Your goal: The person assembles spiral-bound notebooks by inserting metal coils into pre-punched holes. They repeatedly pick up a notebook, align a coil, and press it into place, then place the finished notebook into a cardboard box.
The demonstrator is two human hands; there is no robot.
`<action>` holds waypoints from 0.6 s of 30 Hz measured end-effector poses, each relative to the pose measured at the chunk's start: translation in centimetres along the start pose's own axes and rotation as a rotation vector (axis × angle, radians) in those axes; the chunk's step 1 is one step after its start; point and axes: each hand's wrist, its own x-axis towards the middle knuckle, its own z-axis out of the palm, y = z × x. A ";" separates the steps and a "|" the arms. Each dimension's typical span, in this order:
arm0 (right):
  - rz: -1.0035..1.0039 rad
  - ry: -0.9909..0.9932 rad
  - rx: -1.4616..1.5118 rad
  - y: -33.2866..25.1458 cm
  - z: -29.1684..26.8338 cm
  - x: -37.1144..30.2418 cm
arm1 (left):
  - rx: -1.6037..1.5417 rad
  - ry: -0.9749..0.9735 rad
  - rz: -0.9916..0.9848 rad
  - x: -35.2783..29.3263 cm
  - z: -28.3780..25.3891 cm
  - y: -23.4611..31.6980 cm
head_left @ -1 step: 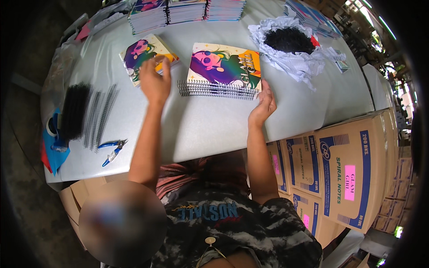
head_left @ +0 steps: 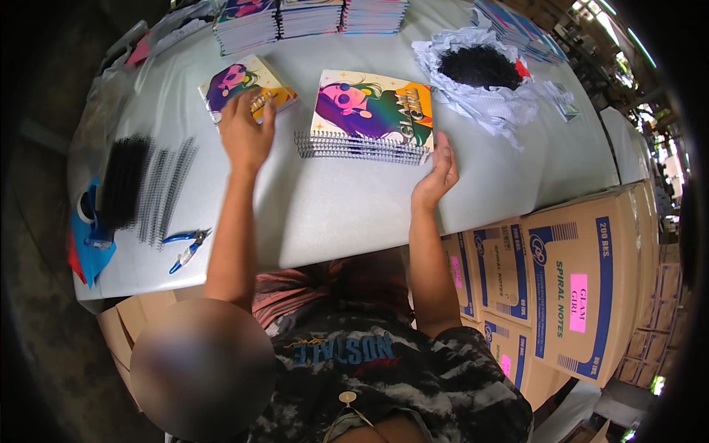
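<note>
My left hand point(head_left: 246, 136) lies over a notebook point(head_left: 233, 77) with a colourful illustrated cover, left of centre on the table. Its thumb stands apart from the fingers, and the fingertips rest on or just above the cover. To the right sits a small stack of spiral notebooks point(head_left: 362, 111) with the same cover, their wire coils facing me. Against the stack's near right corner, my right hand point(head_left: 441, 173) holds its fingers stretched along the edge without wrapping round it. The left notebook's near edge is partly hidden by my hand.
Loose black spiral coils point(head_left: 151, 188) lie at the left, near blue-handled pliers point(head_left: 187, 247) and a tape roll point(head_left: 88, 207). Stacked notebooks point(head_left: 310, 18) stand at the far side. Crumpled paper point(head_left: 473, 103) holds a black tangle point(head_left: 480, 68). Cartons point(head_left: 583, 288) stand beside the table's near right edge.
My left hand has shifted slightly left across the notebook, uncovering more of the cover's lettering. The right hand stays at the stack's corner.
</note>
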 end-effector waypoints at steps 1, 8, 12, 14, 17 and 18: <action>-0.071 -0.012 -0.080 -0.3 0.6 -0.2 | 0.293 -0.015 0.044 -0.3 -0.9 -1.9; -0.588 -0.160 -0.471 -2.6 1.9 -2.5 | 0.424 -0.242 0.280 -2.8 -5.5 -6.2; -0.627 -0.606 -0.339 -5.3 6.0 -6.2 | 0.437 -0.321 0.307 -3.7 -8.0 -6.2; -0.587 -0.792 -0.366 -6.1 7.6 -8.4 | 0.438 -0.408 0.155 -3.1 -8.2 -5.8; -0.532 -0.927 -0.389 -6.3 10.8 -9.1 | 0.351 -0.430 0.084 -1.0 -9.1 -6.3; -0.496 -0.946 -0.385 -6.4 11.5 -9.1 | 0.304 -0.426 0.088 -0.4 -9.4 -6.5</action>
